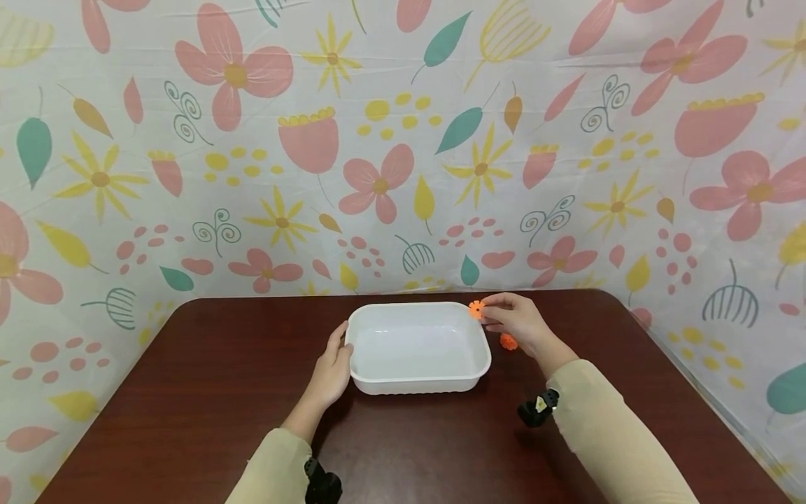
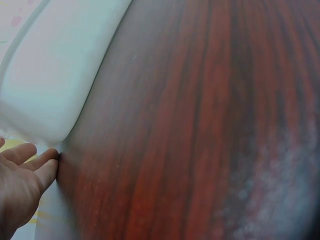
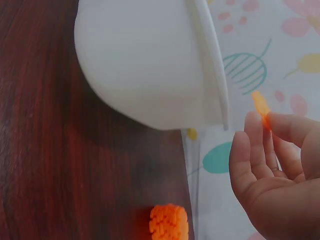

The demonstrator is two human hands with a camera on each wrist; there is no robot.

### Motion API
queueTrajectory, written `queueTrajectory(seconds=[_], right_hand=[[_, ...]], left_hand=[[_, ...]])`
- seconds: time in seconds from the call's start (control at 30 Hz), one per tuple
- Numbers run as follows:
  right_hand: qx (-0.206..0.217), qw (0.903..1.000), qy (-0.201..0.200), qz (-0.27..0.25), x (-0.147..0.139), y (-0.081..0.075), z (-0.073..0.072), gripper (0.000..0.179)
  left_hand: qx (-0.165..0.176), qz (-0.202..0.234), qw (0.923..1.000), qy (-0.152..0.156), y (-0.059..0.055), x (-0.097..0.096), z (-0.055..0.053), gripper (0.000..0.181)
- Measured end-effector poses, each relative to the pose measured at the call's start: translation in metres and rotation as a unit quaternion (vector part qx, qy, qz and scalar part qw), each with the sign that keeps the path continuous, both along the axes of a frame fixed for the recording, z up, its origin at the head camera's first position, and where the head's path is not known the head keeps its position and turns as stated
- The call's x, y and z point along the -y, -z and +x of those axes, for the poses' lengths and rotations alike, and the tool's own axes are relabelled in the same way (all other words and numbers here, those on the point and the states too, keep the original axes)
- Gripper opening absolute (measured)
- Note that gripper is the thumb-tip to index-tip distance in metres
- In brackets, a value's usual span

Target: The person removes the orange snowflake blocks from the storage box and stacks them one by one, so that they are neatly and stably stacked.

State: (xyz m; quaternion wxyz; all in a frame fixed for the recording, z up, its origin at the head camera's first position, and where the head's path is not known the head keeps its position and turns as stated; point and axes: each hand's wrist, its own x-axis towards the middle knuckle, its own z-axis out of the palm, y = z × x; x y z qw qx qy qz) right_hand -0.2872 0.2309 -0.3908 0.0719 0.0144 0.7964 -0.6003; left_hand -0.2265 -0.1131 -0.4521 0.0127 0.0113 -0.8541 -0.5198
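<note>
My right hand [image 1: 518, 320] pinches an orange flower-shaped disc [image 1: 476, 309] between thumb and fingers, at the dish's far right corner. Notches run round the disc's edge; in the right wrist view it shows edge-on [image 3: 260, 103]. Against the left side of a white rectangular dish [image 1: 418, 386] rests my left hand [image 1: 331, 365], its fingers fairly straight along the outer wall and its thumb near the rim. In the left wrist view those fingertips are right by the dish's edge. An orange stack of interlocking-looking pieces [image 3: 169, 223] lies on the table, below my right hand.
The dark reddish-brown wooden table [image 1: 220, 392] has rounded far corners. Behind it hangs a white cloth [image 1: 390, 238] with flower and leaf prints. Black wrist devices [image 1: 539, 409] sit by both sleeves.
</note>
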Motion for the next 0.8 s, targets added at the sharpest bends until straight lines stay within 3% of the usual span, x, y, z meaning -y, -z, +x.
queueTrajectory(seconds=[0.8], right_hand=[[-0.004, 0.998, 0.045, 0.043, -0.05, 0.022, 0.009, 0.042]], left_hand=[[-0.001, 0.003, 1.0, 0.007, 0.001, 0.0, 0.001, 0.051]])
